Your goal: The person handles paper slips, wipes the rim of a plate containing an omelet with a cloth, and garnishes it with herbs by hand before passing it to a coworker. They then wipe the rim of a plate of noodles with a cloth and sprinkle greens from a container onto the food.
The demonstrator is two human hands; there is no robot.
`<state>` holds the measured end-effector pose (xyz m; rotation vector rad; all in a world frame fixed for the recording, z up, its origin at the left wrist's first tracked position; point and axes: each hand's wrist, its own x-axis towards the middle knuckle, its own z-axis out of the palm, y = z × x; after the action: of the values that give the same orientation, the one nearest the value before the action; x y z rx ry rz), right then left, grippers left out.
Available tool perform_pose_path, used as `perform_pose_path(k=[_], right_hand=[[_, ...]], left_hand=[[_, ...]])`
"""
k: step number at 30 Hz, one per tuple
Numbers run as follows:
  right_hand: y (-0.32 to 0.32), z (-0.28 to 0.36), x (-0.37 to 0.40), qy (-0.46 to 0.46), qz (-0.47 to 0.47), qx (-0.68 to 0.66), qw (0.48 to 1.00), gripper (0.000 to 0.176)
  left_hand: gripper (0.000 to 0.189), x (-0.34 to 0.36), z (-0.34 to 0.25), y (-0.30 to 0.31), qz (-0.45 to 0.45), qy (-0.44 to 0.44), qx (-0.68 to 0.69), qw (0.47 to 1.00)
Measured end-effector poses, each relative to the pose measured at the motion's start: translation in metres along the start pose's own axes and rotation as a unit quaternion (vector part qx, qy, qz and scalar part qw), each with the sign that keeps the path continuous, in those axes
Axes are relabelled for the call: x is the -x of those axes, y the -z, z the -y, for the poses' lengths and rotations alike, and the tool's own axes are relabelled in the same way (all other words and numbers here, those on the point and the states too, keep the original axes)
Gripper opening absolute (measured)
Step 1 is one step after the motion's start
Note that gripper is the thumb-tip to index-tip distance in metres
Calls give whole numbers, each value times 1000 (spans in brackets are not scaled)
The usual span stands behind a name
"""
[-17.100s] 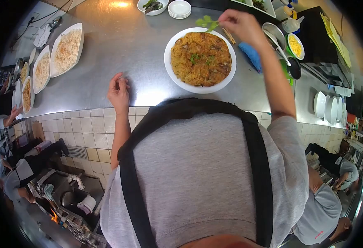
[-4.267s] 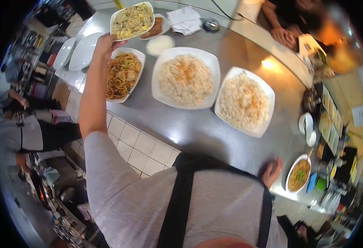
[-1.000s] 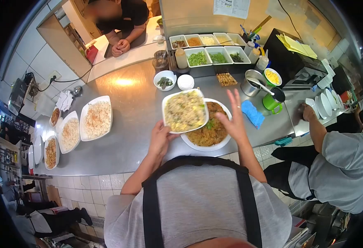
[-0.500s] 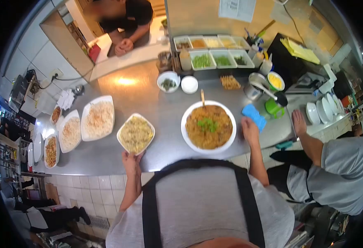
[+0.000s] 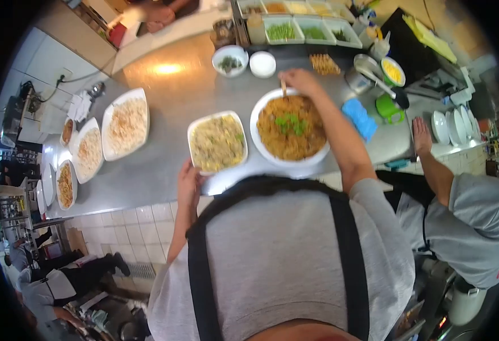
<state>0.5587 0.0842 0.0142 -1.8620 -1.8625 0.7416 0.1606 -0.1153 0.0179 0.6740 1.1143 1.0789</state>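
Note:
A white square bowl of rice mixed with yellow bits point(image 5: 217, 142) stands on the steel counter. My left hand point(image 5: 189, 182) grips its near left corner, the fingertips partly hidden by the rim. Beside it, almost touching, is a white round bowl point(image 5: 256, 136) filled with a brown dish topped with chopped green herbs. My right hand point(image 5: 298, 81) reaches over the round bowl's far side, closed on the wooden handle of a spoon point(image 5: 284, 89) whose other end is hidden in the food.
Rice dishes point(image 5: 125, 124) and a noodle plate point(image 5: 66, 184) line the left. A blue cloth point(image 5: 359, 118) and green cup point(image 5: 389, 108) lie right. Small white bowls point(image 5: 230, 61) and ingredient trays point(image 5: 283, 31) stand behind. A co-worker's hand point(image 5: 421, 135) rests on the counter at right.
The square bowl has slid right along with my left hand, up near the round bowl. My right hand has left the blue cloth's edge and taken hold of the spoon handle. The view has shifted.

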Motion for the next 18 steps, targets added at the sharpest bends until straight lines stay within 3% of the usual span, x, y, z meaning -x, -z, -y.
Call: perform_pose_path(k=[2, 4, 6, 11, 14, 18], right_hand=[[-14, -13, -26, 39, 27, 29, 998, 45], [-8, 1, -22, -66, 29, -158, 985, 36], [-7, 14, -21, -1, -98, -135, 986, 27], [-33, 113, 26, 139, -5, -345, 928, 22], [-76, 131, 31, 164, 22, -353, 921, 21], [-88, 143, 49, 193, 26, -228, 954, 19]], left_hand=[[42, -1, -1, 0, 15, 6, -9, 1000], [44, 3, -7, -6, 8, 10, -10, 1000], [45, 0, -5, 1, 27, 12, -26, 999], [45, -13, -8, 10, 50, 28, -57, 997], [45, -12, -13, 5, 55, 33, -64, 996], [45, -11, -7, 7, 51, 28, -48, 997]])
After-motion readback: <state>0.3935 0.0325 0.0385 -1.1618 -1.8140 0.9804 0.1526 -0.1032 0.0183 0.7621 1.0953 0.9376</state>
